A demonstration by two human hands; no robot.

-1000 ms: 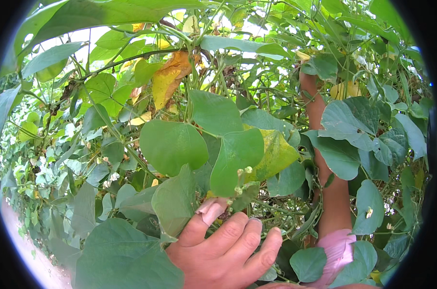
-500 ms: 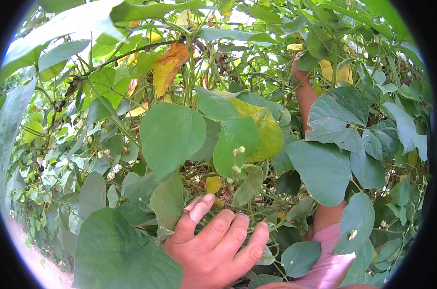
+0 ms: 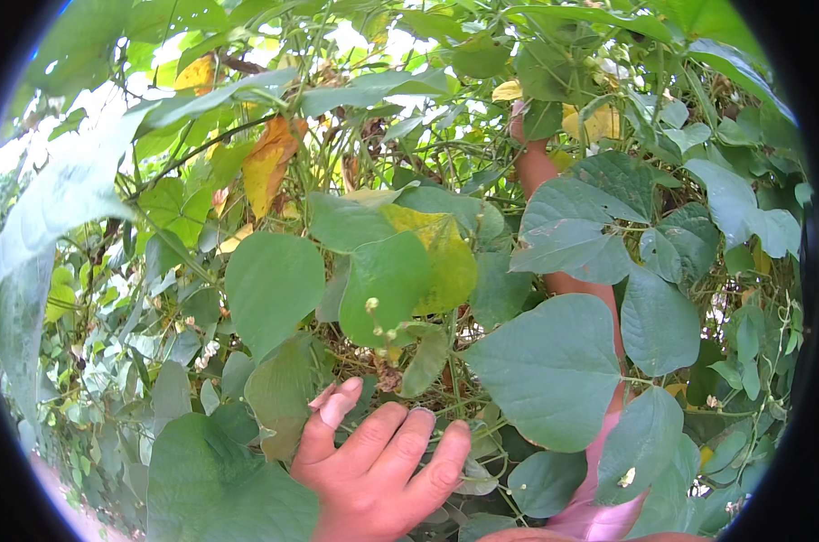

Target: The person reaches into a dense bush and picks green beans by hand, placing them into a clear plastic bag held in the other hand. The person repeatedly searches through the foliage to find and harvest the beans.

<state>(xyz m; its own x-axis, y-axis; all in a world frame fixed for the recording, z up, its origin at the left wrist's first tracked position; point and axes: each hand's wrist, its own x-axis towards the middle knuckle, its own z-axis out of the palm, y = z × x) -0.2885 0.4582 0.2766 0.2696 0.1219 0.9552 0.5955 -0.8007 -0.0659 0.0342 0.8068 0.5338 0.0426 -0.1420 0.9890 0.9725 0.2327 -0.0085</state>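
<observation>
The left hand [image 3: 373, 470] rises from the lower edge with its grip released: four fingers spread and pointing up and to the right, holding nothing, their tips brushing the broad green heart-shaped leaves [image 3: 278, 289] of a dense climbing vine. Just above the fingertips, slightly up and to the right, hangs a thin stalk with small pale green buds [image 3: 373, 312], its long axis running close to upright in front of a yellowing green leaf [image 3: 441, 257]. This hand is clearly the nearer one to that stalk.

The right arm in a pink sleeve [image 3: 599, 506] reaches up the right side, the bare forearm [image 3: 540, 172] slanting up and leftward behind large leaves. The right hand itself is buried in foliage near the top, so I cannot tell whether its grip is clenched or released. An orange-yellow withered leaf [image 3: 269, 163] hangs at upper left, well apart from both hands.
</observation>
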